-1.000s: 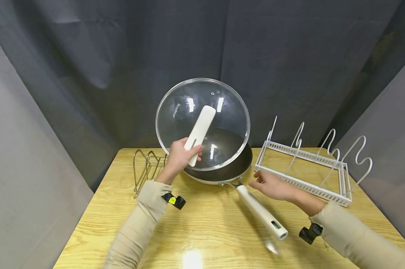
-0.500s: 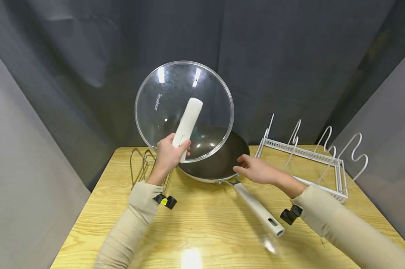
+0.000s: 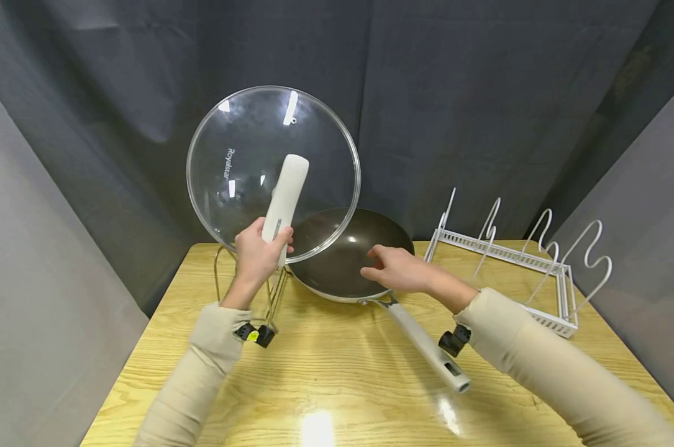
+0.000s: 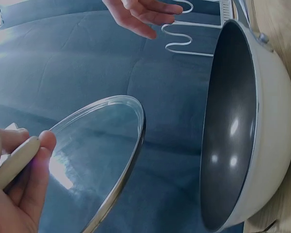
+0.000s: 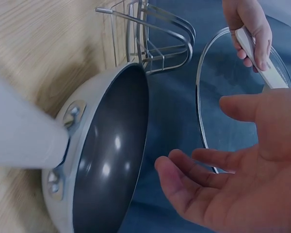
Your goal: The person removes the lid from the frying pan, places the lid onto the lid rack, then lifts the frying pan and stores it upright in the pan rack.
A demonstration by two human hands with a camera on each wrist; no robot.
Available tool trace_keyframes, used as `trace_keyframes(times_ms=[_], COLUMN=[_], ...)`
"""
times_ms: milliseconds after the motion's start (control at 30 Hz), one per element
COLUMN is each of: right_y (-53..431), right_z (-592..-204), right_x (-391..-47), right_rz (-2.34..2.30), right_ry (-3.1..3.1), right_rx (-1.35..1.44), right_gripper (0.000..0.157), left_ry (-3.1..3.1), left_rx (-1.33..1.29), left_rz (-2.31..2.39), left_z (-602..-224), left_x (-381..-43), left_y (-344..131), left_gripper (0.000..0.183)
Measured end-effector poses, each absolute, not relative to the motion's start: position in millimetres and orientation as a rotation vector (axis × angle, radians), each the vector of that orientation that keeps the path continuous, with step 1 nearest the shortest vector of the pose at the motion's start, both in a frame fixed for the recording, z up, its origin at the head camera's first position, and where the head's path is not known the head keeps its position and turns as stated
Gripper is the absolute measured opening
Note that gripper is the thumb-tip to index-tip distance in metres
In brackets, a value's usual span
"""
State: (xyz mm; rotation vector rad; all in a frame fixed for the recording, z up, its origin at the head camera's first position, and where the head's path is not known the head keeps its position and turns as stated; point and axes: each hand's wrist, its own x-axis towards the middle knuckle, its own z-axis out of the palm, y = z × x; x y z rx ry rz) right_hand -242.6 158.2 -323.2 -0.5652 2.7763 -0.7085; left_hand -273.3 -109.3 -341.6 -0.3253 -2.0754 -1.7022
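Observation:
My left hand point(image 3: 260, 251) grips the long white handle of a round glass lid point(image 3: 230, 133), holding it tilted up in the air at left of centre. Below and to the right of the lid sits a frying pan point(image 3: 337, 264) with a dark inside and a white outside, its white handle point(image 3: 426, 344) pointing toward the front right. Over the pan's right part hovers my right hand point(image 3: 400, 270), its fingers loosely bent around nothing. The right wrist view shows this right hand point(image 5: 242, 179) apart from both the pan point(image 5: 111, 145) and the lid.
A metal wire rack point(image 3: 269, 298) stands at the left, partly hidden by my left hand and the lid. On the right is a white rack point(image 3: 566, 298) with wavy upright dividers. Everything rests on a wooden table point(image 3: 337, 385), with a dark curtain point(image 3: 454, 93) behind.
The lid, in my left hand, has moved left and up, away from above the pan. My right hand has moved left, from beside the white rack to over the pan.

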Motion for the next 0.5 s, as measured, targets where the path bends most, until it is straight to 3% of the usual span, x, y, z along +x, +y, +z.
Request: trace_keyframes(times_ms=[500], right_y=[96.3], right_z=[-328.5], right_x=[-247.7], right_rz=[-0.581], right_ry=[2.858], right_rx=[-0.743], right_gripper=[0.048], left_ry=[-2.054], left_rx=[-0.229], left_rz=[-1.564], left_z=[-337.8], left_x=[-259.5], left_y=[-145.2], left_gripper=[0.024])
